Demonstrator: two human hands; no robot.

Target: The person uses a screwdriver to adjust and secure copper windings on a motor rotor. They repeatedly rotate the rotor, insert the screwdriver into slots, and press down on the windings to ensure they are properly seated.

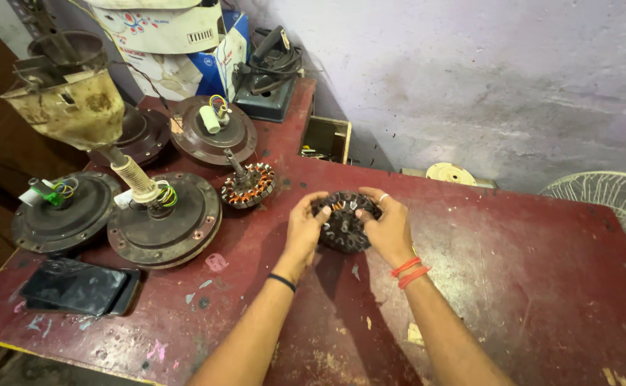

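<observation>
Both hands, left hand and right hand, grip a round dark metal motor stator with copper windings over the worn red tabletop; fingers closed around its edges, hiding its sides.

There is just one camera, and it sits on the person's head. It looks down and forward over a dark red worktable, from quite close up. Both arms come in from the bottom edge, so the left hand and right hand sit near the middle of the picture. The table's left corner shows at the bottom left. Farther up, the view reaches the pale purple wall behind the table.
</observation>
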